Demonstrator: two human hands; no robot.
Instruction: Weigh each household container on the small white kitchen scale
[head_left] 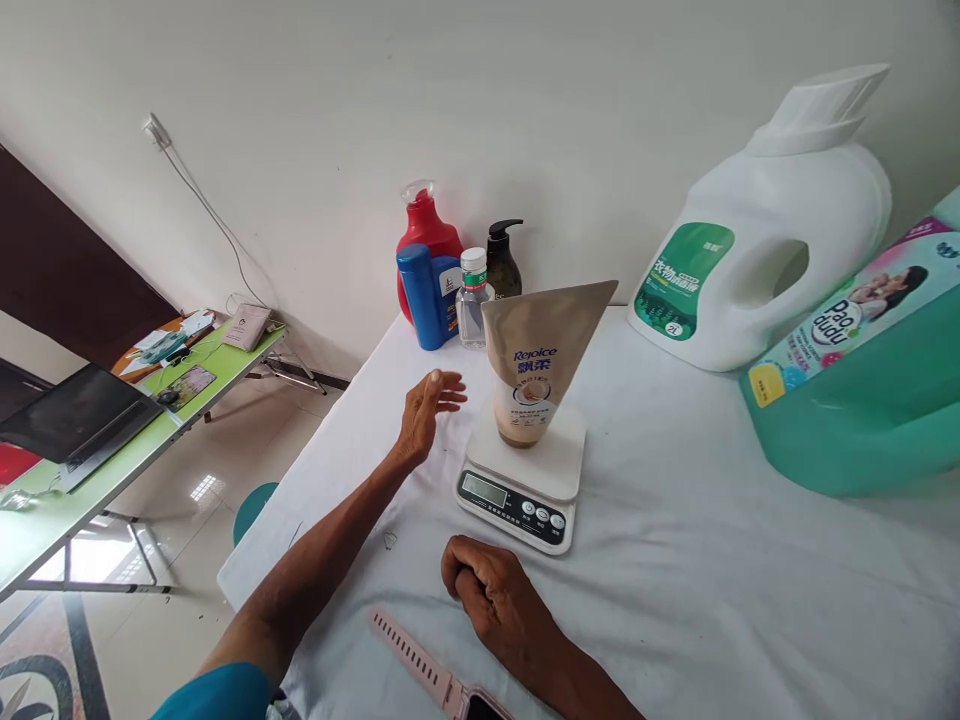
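Rejoice tube point(534, 365) stands cap-down on scale point(525, 478), untouched | my left hand point(425, 408) spread, empty, left of scale | right hand point(487, 590) curled, empty, before scale.

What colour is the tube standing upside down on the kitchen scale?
The tube is beige-gold with blue lettering, seen in the head view, standing on the white scale.

The tube point(536, 365) looks matt beige plastic, the scale point(525, 478) smooth white plastic, the table point(675, 560) under white cloth.
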